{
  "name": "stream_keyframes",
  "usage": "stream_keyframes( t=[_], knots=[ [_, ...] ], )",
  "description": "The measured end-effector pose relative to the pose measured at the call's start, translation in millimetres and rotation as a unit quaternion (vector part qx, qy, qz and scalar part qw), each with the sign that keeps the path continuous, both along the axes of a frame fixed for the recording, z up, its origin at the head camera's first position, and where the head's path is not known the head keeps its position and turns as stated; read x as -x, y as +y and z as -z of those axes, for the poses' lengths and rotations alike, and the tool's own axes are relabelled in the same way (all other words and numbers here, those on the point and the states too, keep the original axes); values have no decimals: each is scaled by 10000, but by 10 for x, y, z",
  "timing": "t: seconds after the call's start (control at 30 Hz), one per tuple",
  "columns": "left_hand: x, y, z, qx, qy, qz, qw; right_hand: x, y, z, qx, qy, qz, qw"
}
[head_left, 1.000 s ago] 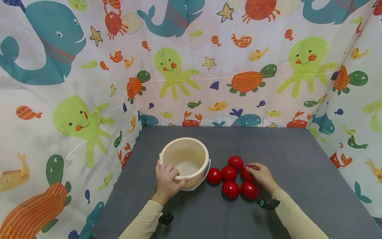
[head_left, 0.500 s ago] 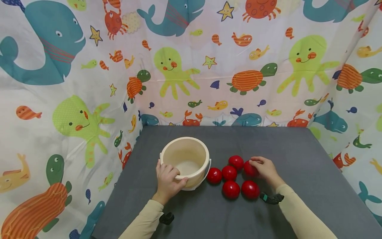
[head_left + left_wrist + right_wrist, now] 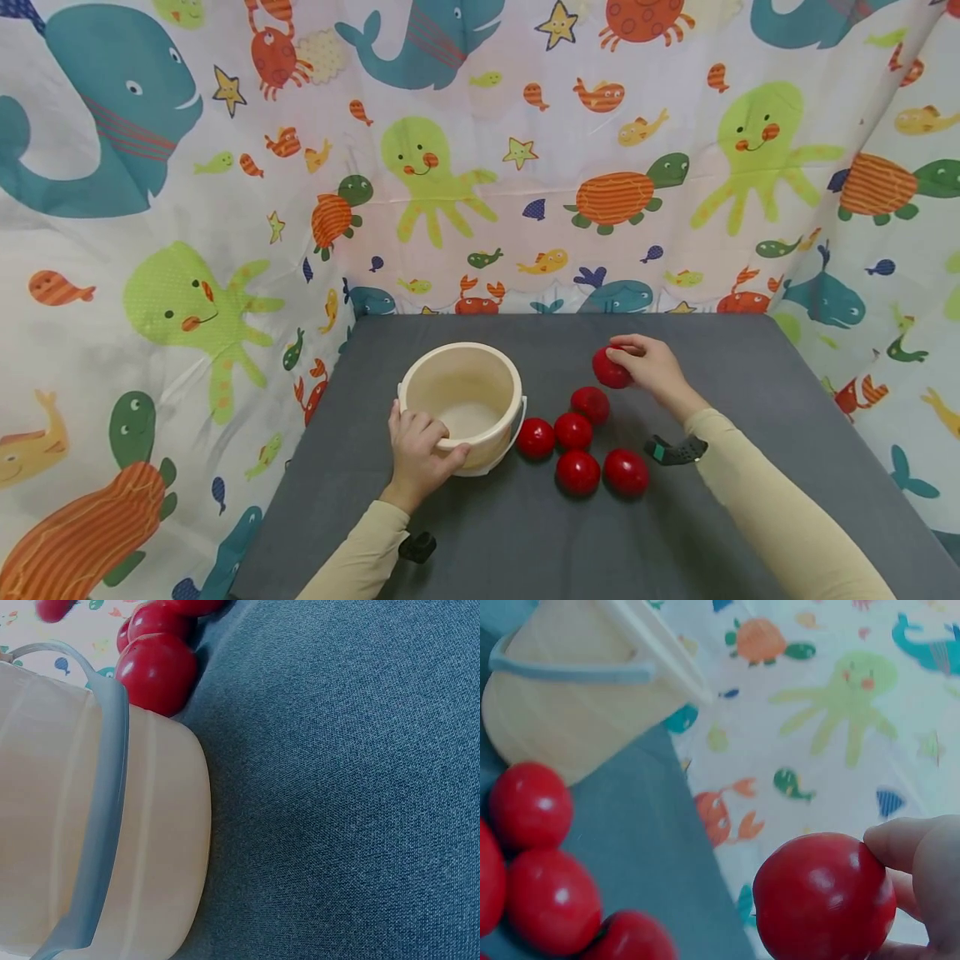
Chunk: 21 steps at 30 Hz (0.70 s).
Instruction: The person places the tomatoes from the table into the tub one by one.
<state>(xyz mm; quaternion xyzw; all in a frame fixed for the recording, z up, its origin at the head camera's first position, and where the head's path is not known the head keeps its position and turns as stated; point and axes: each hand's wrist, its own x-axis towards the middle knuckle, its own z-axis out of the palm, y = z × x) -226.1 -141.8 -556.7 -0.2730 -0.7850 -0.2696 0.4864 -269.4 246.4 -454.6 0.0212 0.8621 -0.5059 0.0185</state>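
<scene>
In the head view my left hand [image 3: 423,454] grips the near-left rim of a cream bucket [image 3: 491,454]. The bucket stands upright with a bare inside and its handle hanging at the right. My right hand [image 3: 656,375] pinches a glossy red apple [image 3: 611,367] above the table, behind the other apples. In the right wrist view the thumb and fingers press the right side of that apple [image 3: 821,896]. Several more red apples [image 3: 577,473] lie between the bucket and my right forearm. The left wrist view shows the bucket's side [image 3: 169,825] and handle [image 3: 109,802], not the hand.
A dark grey cloth covers the table [image 3: 720,517]. Patterned sea-animal curtains [image 3: 555,200] rise along its back and both sides. The nearest apple [image 3: 536,438] lies close against the bucket's right side.
My right hand has lifted one apple off the group and carried it up and away toward the back of the table. The left hand keeps its grip on the bucket; the head view has shifted slightly.
</scene>
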Motion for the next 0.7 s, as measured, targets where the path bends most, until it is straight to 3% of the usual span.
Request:
stream_keyframes(
  t=[0.17, 0.37, 0.53, 0.7],
  knots=[
    [0, -6, 3, 8, -28, -13, 10000, 120, -197, -287, -159, 240, -218, 9993],
    [-7, -24, -2, 10, -30, -34, 10000, 251, -546, -523, -150, 422, -516, 9977],
    [12, -26, -10, -4, 3, 9, 10000, 324, -873, -627, -83, 448, -648, 9969],
    [30, -24, -4, 9, 43, -11, 10000, 348, -1210, -631, 36, 357, -819, 9960]
  ],
)
